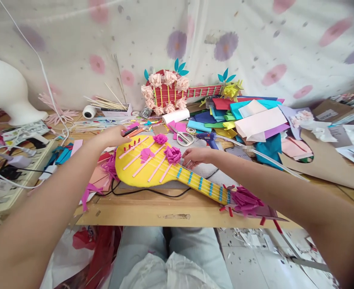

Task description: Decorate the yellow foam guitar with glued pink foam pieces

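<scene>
Tabletop point(152, 210) near edge carries yellow paper guitar point(152, 166), flat, neck running right. Left hand point(112, 137) rests at the guitar's upper body edge, closed on a red-tipped tool point(131, 130). Right hand point(195, 156) lies unclenched, fingertips touching the neck beside a pink paper rose point(172, 153). Decoration stage, judged; next placement demands steadying the body.

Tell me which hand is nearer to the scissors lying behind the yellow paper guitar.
Right. The right hand rests at the guitar's neck joint, just in front of the scissors. The left hand is at the guitar body's far left edge, well to their left.
</scene>
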{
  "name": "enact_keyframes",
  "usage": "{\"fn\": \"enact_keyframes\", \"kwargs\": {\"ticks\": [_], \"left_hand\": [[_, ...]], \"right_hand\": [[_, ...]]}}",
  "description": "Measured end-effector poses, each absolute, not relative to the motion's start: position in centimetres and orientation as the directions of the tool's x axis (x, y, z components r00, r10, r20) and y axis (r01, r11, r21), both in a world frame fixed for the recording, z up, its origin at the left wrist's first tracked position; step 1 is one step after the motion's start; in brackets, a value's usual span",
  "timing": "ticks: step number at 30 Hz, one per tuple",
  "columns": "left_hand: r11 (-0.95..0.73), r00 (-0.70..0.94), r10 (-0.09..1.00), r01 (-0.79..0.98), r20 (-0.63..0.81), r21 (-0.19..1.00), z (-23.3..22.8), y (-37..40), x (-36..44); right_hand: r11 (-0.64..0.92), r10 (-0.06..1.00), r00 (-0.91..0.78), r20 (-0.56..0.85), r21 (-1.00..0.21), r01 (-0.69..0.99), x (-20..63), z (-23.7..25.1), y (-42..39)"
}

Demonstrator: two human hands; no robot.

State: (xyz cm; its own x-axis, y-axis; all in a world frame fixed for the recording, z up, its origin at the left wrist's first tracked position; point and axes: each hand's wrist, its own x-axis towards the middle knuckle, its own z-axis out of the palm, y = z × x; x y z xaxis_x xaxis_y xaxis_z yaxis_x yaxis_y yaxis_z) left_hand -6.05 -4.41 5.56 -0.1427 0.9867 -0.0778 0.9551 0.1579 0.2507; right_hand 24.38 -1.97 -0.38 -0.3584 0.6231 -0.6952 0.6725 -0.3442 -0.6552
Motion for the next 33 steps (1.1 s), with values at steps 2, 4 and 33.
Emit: {"fn": "enact_keyframes", "kwargs": {"ticks": [2, 4, 33], "left_hand": [[0.01, -0.019, 0.999, 0.977, 0.041, 0.213, 5.1, -4.4, -4.1], [-0.136, 0.109, 0.984, 0.973, 0.142, 0.189, 4.2, -4.1, -2.0], [-0.481, 0.446, 0.876, 0.84, 0.185, 0.251, 2.5, -0.9, 0.3]], "right_hand": [[-0.323, 0.645, -0.35, -0.679, -0.657, 0.681, 24.2, -0.5, -1.8], [-0.302, 0.728, -0.301, -0.616, -0.683, 0.665, 23.9, -0.5, -1.4], [-0.335, 0.873, -0.222, -0.435, -0.864, 0.375, 23.2, -0.7, 0.5]]}}
